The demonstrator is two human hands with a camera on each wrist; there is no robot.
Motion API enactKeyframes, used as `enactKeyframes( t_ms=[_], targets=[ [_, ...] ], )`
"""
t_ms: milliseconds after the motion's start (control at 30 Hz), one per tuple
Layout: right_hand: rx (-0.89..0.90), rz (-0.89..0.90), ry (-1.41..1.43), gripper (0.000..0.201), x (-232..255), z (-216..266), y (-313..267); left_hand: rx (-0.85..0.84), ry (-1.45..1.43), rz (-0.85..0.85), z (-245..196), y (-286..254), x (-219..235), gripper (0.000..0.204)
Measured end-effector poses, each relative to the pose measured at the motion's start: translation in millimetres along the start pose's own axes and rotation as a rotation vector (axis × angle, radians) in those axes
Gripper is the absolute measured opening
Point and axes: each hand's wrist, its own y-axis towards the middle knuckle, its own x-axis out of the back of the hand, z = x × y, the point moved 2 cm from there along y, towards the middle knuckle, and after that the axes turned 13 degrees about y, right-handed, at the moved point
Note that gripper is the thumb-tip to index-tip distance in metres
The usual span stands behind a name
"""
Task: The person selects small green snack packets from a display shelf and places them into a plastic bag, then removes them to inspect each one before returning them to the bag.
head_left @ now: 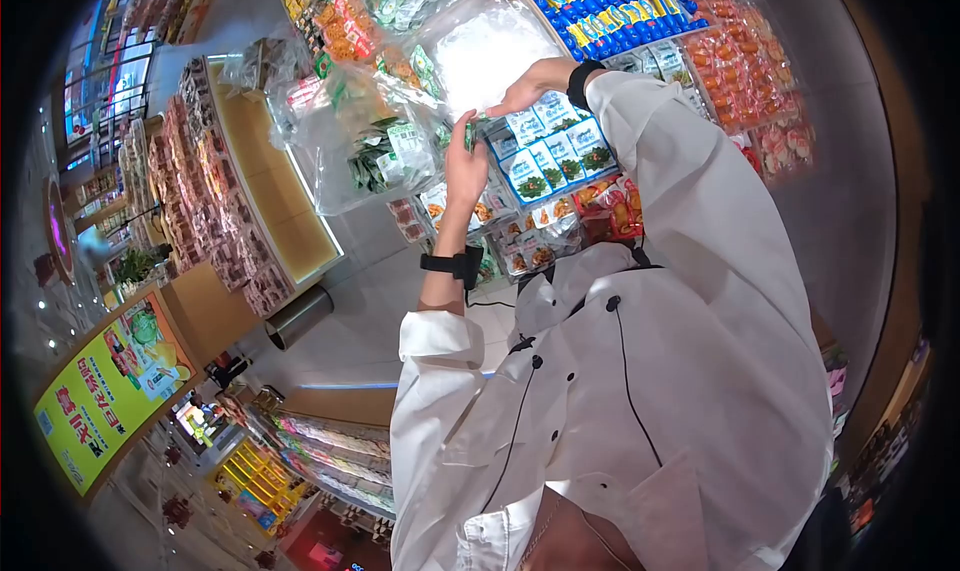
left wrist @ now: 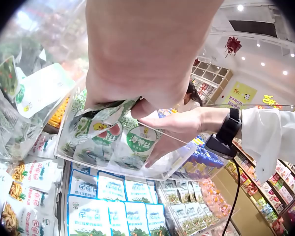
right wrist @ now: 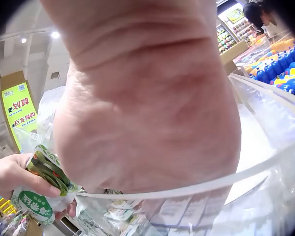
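My left hand (head_left: 465,176) grips a green-and-white snack packet (right wrist: 51,169), its thumb lying across the front in the right wrist view. Below it is a clear plastic bin (left wrist: 113,171) with more green-and-white packets (left wrist: 140,140) inside. Over the bin reaches my right hand (head_left: 532,83); in the left wrist view its fingers point down, straight, beside those packets behind the clear wall. The right wrist view hides these fingers behind the heel of the hand. Left of my left hand, a large clear plastic bag (head_left: 330,166) contains dark green packets with white labels (head_left: 408,141).
White-and-blue packets (head_left: 560,161) fill the compartment nearer my body. Blue bottle-shaped packs (head_left: 610,16) and orange packets (head_left: 735,71) lie at the right. A shelf of bagged goods (head_left: 200,171) stands across the aisle at left. Another person (right wrist: 273,24) is in the background.
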Motion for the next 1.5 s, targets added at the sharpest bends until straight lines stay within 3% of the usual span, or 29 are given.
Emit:
enactKeyframes(
  t_ms=[100,267,333,500,633,700,767,967,1133,1400,1500],
  targets=[
    [-0.063,0.019,-0.009,0.092,5.1,15.5,-25.9,-0.079,-0.019,-0.046,6.6,2.7,-2.3,0.051],
    [-0.13,0.036,0.031,0.092,4.3,14.2,-28.6,0.025,-0.006,-0.004,-2.2,-0.2,2.9,0.049],
    [-0.03,-0.007,0.12,0.091,0.5,4.5,-26.4,0.067,-0.001,0.014,-4.4,-0.3,4.3,0.05],
    [0.025,0.007,0.203,0.091,2.9,-1.8,-34.7,0.116,-0.029,0.049,-7.9,-2.3,4.4,0.051],
    [0.185,0.084,0.269,0.094,1.1,-3.8,-30.2,-0.021,-0.007,-0.053,2.2,2.4,-1.6,0.05],
    [0.179,0.094,0.247,0.095,2.5,-1.6,-33.4,-0.063,0.004,-0.084,0.5,1.8,-0.4,0.051],
    [0.173,0.1,0.234,0.095,4.4,1.2,-37.9,0.044,-0.011,0.009,-5.8,0.3,3.5,0.051],
    [0.12,0.051,0.341,0.108,1.2,-12.3,-2.5,0.108,-0.034,0.053,-9.8,-0.3,5.5,0.051],
    [-0.038,0.036,0.118,0.112,-1.3,6.3,-0.5,0.049,-0.018,0.003,-0.5,1.6,0.7,0.051],
    [0.039,0.204,0.067,0.107,-2.2,0.9,4.3,0.019,0.032,-0.019,-7.6,0.1,4.1,0.051],
    [0.011,0.256,0.02,0.102,7.4,6.6,3.8,0.079,0.014,0.03,-13.0,0.1,7.7,0.051]
  ],
)
